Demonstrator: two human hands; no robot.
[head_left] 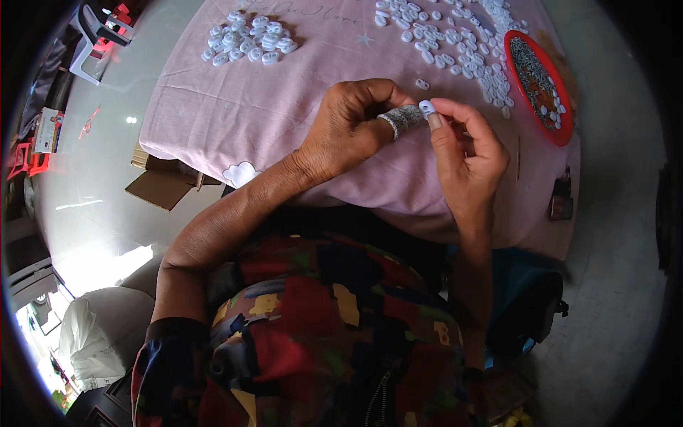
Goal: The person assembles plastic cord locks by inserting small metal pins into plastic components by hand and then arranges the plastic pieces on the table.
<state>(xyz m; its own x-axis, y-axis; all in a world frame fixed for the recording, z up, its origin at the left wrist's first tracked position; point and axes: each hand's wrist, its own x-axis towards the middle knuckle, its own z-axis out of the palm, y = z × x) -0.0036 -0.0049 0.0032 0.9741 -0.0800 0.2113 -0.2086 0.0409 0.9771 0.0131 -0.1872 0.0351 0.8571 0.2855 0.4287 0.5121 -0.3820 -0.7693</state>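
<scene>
Right hand pinching small white piece above pink-clothed worktop, just beside grey speckled wrap at left hand, whose own grip cannot be told. Single-piece fingertip work apparently unfolding; next move likely calling for steady alignment.

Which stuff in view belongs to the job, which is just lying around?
Likely the job:
white piece in the right hand
loose white pieces
white pile
red tray with small grey parts

Apparently lying about:
cardboard box
white bag
small dark object
</scene>
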